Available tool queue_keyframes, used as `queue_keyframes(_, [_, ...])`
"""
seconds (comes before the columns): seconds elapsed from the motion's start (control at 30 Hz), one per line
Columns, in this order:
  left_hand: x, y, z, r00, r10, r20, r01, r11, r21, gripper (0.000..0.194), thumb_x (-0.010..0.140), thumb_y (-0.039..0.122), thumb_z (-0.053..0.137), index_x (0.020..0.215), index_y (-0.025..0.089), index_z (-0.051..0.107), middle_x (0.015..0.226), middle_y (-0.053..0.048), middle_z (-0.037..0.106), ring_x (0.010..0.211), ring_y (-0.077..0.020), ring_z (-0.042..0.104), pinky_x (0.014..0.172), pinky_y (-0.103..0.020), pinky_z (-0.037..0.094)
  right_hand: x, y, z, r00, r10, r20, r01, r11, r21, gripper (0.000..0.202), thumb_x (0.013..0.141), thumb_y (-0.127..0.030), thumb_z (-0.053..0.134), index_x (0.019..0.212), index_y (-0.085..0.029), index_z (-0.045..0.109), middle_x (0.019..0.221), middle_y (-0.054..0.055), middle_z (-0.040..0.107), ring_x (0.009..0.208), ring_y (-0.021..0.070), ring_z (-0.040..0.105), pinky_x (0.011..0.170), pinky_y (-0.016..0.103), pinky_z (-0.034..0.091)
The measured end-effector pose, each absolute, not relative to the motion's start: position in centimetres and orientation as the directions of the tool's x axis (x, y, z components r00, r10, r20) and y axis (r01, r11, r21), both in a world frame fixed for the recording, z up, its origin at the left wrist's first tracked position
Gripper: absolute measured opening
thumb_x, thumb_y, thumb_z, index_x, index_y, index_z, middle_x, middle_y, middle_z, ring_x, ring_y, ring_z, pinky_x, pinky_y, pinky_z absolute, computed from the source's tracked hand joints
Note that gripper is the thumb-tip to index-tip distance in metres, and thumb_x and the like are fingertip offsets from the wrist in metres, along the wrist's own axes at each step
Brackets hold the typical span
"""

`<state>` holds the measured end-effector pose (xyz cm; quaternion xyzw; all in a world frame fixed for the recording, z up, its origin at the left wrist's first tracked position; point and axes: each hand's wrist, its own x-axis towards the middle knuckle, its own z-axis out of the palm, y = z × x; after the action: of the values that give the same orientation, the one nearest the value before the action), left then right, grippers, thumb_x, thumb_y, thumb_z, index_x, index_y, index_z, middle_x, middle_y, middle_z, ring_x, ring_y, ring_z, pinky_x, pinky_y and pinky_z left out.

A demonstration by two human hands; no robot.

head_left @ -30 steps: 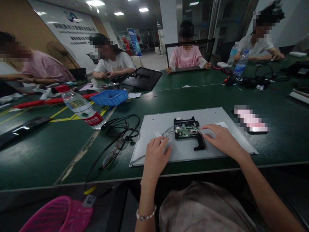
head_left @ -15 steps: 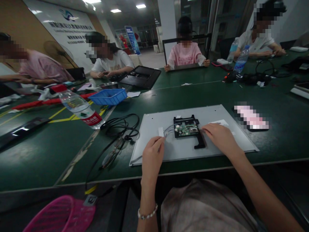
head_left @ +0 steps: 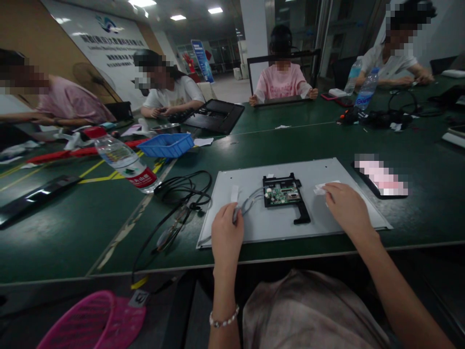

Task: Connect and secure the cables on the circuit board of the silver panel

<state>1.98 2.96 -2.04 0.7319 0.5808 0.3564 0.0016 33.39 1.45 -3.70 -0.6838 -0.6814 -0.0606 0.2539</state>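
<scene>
A grey cable (head_left: 250, 199) runs from the left side of a green circuit board (head_left: 282, 195) to my left hand (head_left: 227, 235), whose curled fingers close around it. The board sits in a black plastic bracket (head_left: 301, 213) on a pale flat panel (head_left: 269, 230). To the right of the bracket, my right hand (head_left: 347, 206) has its thumb and fingers together on a piece of white tape (head_left: 320, 189). The fingers partly cover this tape. Another white strip (head_left: 235, 194) lies on the panel just beyond my left hand.
Black cables (head_left: 183, 189) and glasses (head_left: 169, 235) lie left of the panel, near a tilted water bottle (head_left: 127, 162) and a blue tray (head_left: 167, 145). A phone (head_left: 381, 179) lies to the right. Several people sit around the green table (head_left: 269, 140); a pink basket (head_left: 98, 322) is below its edge.
My right hand has moved right, away from the bracket, onto the white tape. My left hand has shifted slightly, and the grey cable now bows out in a wider curve.
</scene>
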Motion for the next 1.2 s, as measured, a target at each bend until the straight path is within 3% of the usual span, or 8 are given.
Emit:
queue_keyframes(0.17, [2.2, 2.8, -2.0, 0.089, 0.832, 0.548, 0.883, -0.321, 0.343, 0.024, 0.089, 0.023, 0.047, 0.109, 0.018, 0.060, 0.115, -0.012, 0.063, 0.109, -0.0262, 0.057, 0.098, -0.045, 0.044, 33.3, 1.8, -4.4, -0.013, 0.907, 0.422, 0.925, 0.171, -0.340, 0.035, 0.090, -0.023, 0.042, 0.114, -0.015, 0.065, 0.119, 0.013, 0.065, 0.111, 0.0254, 0.059, 0.100, 0.043, 0.045])
queue_keyframes(0.37, [2.6, 2.7, -2.1, 0.116, 0.850, 0.514, 0.930, -0.274, 0.243, 0.038, 0.090, 0.029, 0.051, 0.125, 0.015, 0.051, 0.137, -0.018, 0.048, 0.129, -0.0317, 0.044, 0.105, -0.052, 0.038, 33.0, 1.7, -5.7, -0.118, 0.929, 0.350, 0.934, 0.224, -0.279, 0.045, 0.094, -0.036, 0.040, 0.132, -0.016, 0.052, 0.141, 0.017, 0.048, 0.132, 0.0322, 0.041, 0.104, 0.054, 0.039])
queue_keyframes(0.5, [2.7, 2.5, -2.1, 0.129, 0.887, 0.443, 0.953, -0.234, 0.192, 0.046, 0.090, 0.032, 0.052, 0.131, 0.013, 0.047, 0.141, -0.024, 0.042, 0.127, -0.0361, 0.046, 0.100, -0.054, 0.041, 33.0, 1.4, -5.7, -0.127, 0.933, 0.337, 0.939, 0.222, -0.262, 0.047, 0.094, -0.038, 0.038, 0.136, -0.018, 0.047, 0.143, 0.017, 0.045, 0.134, 0.0324, 0.040, 0.104, 0.055, 0.038])
queue_keyframes(0.73, [2.6, 1.2, -2.2, 0.135, 0.891, 0.433, 0.959, -0.227, 0.170, 0.043, 0.090, 0.034, 0.052, 0.127, 0.014, 0.050, 0.141, -0.023, 0.043, 0.124, -0.0372, 0.049, 0.099, -0.054, 0.042, 32.9, 0.5, -5.9, -0.112, 0.933, 0.342, 0.936, 0.215, -0.278, 0.049, 0.094, -0.038, 0.039, 0.140, -0.021, 0.042, 0.144, 0.015, 0.045, 0.133, 0.0314, 0.042, 0.105, 0.054, 0.038])
queue_keyframes(0.9, [3.1, 0.7, -1.7, 0.102, 0.861, 0.499, 0.963, -0.211, 0.166, 0.045, 0.090, 0.032, 0.052, 0.131, 0.017, 0.047, 0.147, -0.021, 0.036, 0.136, -0.0382, 0.034, 0.103, -0.060, 0.034, 33.3, 0.3, -5.2, -0.101, 0.938, 0.331, 0.930, 0.207, -0.305, 0.053, 0.092, -0.037, 0.044, 0.142, -0.020, 0.040, 0.146, 0.016, 0.043, 0.133, 0.0313, 0.041, 0.105, 0.052, 0.039])
queue_keyframes(1.03, [5.7, 0.6, -0.9, 0.196, 0.841, 0.504, 0.950, -0.291, 0.116, 0.039, 0.092, 0.030, 0.049, 0.129, 0.020, 0.050, 0.149, -0.016, 0.037, 0.142, -0.0336, 0.025, 0.110, -0.062, 0.023, 32.3, 2.0, -2.0, -0.193, 0.922, 0.335, 0.898, 0.304, -0.319, 0.046, 0.092, -0.033, 0.044, 0.135, -0.018, 0.049, 0.136, 0.014, 0.054, 0.128, 0.0288, 0.047, 0.106, 0.050, 0.039])
queue_keyframes(1.2, [9.0, 1.0, -1.5, 0.373, 0.828, 0.419, 0.877, -0.461, 0.131, 0.047, 0.093, 0.033, 0.048, 0.137, 0.018, 0.043, 0.149, -0.015, 0.037, 0.141, -0.0300, 0.028, 0.112, -0.057, 0.025, 29.0, 7.0, 2.0, -0.392, 0.875, 0.283, 0.811, 0.474, -0.342, 0.028, 0.092, -0.025, 0.048, 0.111, -0.017, 0.066, 0.115, 0.012, 0.066, 0.112, 0.0257, 0.058, 0.099, 0.043, 0.045])
